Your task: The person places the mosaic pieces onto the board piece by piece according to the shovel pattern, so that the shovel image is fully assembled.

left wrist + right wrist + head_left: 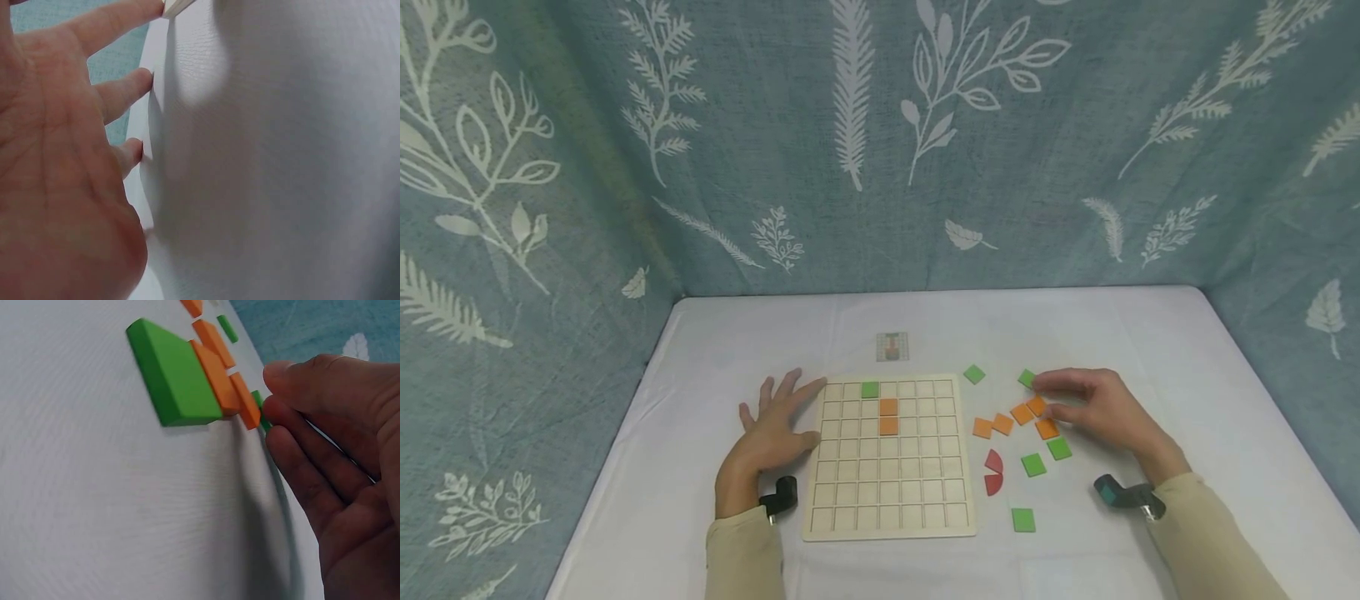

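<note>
The wooden grid board (887,533) lies on the table with two orange square tiles (889,425) in one column and a green tile (870,390) in its top row. My left hand (778,429) spreads its fingers beside the board, index fingertip and thumb at the left edge. Over the loose tiles on the right, my right hand (1101,408) reaches with fingertips right by a green tile (1027,378) and the thumb close to an orange tile (1036,406). In the right wrist view, its thumb and fingers stand apart beside orange tiles (214,378).
Other orange tiles (982,427) and green tiles (1033,464) lie scattered right of the board, with two red rounded pieces (993,484) near its edge. A small pattern card (892,347) lies behind the board. A leaf-print curtain (880,208) surrounds the table.
</note>
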The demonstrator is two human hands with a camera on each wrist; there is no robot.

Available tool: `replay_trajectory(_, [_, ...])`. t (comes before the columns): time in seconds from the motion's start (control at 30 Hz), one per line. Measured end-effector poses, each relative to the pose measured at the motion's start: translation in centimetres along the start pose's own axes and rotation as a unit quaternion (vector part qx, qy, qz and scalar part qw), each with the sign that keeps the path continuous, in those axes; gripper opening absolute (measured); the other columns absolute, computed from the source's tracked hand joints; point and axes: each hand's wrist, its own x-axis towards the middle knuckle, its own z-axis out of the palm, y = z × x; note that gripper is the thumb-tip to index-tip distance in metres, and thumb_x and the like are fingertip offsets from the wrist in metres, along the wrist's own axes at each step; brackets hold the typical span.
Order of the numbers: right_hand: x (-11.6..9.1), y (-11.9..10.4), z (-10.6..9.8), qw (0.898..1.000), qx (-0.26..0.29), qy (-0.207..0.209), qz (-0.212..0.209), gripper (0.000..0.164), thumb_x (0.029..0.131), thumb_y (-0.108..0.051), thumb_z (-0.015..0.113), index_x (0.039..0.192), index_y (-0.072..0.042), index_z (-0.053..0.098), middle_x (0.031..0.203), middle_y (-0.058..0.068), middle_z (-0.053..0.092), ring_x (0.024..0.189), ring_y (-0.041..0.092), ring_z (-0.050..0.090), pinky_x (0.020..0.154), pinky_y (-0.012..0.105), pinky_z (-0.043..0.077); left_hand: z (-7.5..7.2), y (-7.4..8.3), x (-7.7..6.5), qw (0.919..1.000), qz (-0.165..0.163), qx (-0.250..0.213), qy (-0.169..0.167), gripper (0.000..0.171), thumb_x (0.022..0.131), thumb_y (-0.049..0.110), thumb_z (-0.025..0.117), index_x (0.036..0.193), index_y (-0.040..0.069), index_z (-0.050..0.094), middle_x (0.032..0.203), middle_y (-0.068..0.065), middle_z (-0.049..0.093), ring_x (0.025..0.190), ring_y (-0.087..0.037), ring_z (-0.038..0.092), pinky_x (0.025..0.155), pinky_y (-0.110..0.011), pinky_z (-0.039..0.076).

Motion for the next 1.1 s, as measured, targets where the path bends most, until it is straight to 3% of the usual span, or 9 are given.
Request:
replay_trajectory(0.13, [0.2,0.4,0.3,1.000,-0.004,0.003,-0.002,0.043,0.092,-0.011,0.087,0.133,-0.019,0.079,0.132,-0.004,0.080,0.122,-0.001,0.071,0.101,0.008,0.049,-0.1,0.1,-0.1,1.0000,0.000,-0.003,0.000,0.089,0.082,0.008,0.070,0.167,0.012,0.046,0.183,-0.025,0.012,0.167,-0.055,-0.012,0.121,-0.084,-0.020])
replay_trajectory(0.43, [-0.7,0.5,0.2,0.998,-0.055,0.025,-0.003,0.042,0.092,-0.009,0.086,0.132,-0.019,0.080,0.128,-0.004,0.081,0.127,0.026,0.074,0.101,0.007,0.048,0.2,0.0,0.1,1.0000,-0.002,-0.001,0.001,0.089,0.082,0.008,0.072,0.167,0.013,0.047,0.183,-0.024,0.013,0.167,-0.055,-0.012,0.121,-0.084,-0.020])
replay_trajectory(1.1, [-0.9,0.9,1.4,0.994,-0.072,0.074,-0.021,0.039,0.089,-0.005,0.087,0.126,-0.017,0.082,0.124,-0.001,0.082,0.128,0.029,0.072,0.102,-0.001,0.037,0.4,-0.1,0.3,0.9999,-0.013,0.005,0.006,0.089,0.083,0.009,0.074,0.167,0.015,0.047,0.183,-0.023,0.013,0.168,-0.054,-0.012,0.121,-0.084,-0.020])
